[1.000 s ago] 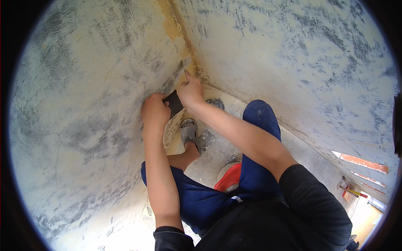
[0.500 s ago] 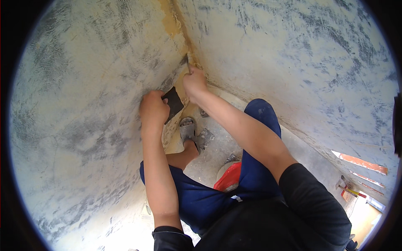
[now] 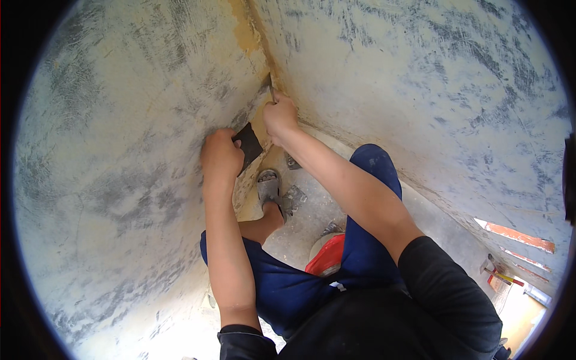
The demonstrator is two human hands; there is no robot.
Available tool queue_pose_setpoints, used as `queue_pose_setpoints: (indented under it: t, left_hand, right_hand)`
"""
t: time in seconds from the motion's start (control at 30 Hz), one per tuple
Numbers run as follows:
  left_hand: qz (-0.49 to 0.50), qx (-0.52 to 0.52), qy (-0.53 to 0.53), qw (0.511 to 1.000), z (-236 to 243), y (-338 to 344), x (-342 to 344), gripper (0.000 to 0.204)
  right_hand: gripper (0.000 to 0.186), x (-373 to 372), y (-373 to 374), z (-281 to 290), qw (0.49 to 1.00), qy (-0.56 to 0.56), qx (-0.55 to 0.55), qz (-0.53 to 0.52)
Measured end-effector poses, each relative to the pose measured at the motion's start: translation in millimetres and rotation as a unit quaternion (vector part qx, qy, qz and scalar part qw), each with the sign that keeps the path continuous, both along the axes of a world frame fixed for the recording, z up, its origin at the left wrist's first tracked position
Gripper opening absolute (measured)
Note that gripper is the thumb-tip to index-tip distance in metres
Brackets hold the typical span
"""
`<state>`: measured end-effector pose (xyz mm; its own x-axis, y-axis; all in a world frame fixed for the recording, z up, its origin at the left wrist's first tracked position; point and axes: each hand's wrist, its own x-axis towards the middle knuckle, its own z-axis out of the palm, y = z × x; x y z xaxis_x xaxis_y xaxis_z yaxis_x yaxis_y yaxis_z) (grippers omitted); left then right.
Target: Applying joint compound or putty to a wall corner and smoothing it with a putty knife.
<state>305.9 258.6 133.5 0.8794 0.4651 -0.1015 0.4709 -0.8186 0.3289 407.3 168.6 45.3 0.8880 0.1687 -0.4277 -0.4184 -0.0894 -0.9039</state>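
Observation:
My right hand (image 3: 280,115) is closed around a small putty knife (image 3: 269,82), its dark narrow blade pointing up at the inside corner where two walls meet. Most of its handle is hidden in my fist. To the left and nearer me, my left hand (image 3: 220,153) grips a dark, flat, square-edged plate (image 3: 250,146) beside the left wall (image 3: 126,144). Whether the plate touches the wall I cannot tell. Yellowish filler (image 3: 245,35) lines the corner above the knife. Grey smears mark both the left wall and the right wall (image 3: 384,78).
Below my hands is a grey floor (image 3: 300,234) where my sandalled foot (image 3: 269,186) stands. A red object (image 3: 327,255) lies between my legs. At the far right, a tool with a yellow-and-red handle (image 3: 510,278) lies near slots (image 3: 519,235) showing orange-red in the wall.
My right hand and the putty knife have shifted very slightly at the corner. My left hand and the dark plate stay nearly in place.

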Motion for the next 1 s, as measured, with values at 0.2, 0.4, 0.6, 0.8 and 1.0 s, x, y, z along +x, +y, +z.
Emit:
queue_pose_setpoints:
  t: [0.2, 0.4, 0.6, 0.8, 1.0]
  left_hand:
    - [0.001, 0.005, 0.006, 1.000, 0.0, 1.8, -1.6, 0.025]
    - [0.006, 0.001, 0.015, 1.000, -2.9, -4.9, 2.6, 0.025]
    - [0.010, 0.000, -0.007, 1.000, -4.5, -7.5, 0.7, 0.024]
    - [0.004, 0.006, -0.021, 1.000, -9.0, -2.4, 1.8, 0.025]
    - [0.012, 0.000, -0.022, 1.000, -12.6, -1.6, 2.2, 0.028]
  right_hand:
    - [0.058, -19.3, -11.4, 50.2, 1.000, -0.009, 0.019, -0.003]
    - [0.061, -24.6, -8.1, 32.0, 0.996, -0.070, -0.056, 0.027]
    - [0.057, -19.6, -4.8, 8.7, 0.984, -0.156, -0.091, 0.005]
    - [0.055, -8.8, -7.3, -9.5, 0.993, -0.106, -0.047, 0.035]
    - [0.055, -13.2, -9.8, 8.5, 0.998, -0.020, -0.033, 0.042]
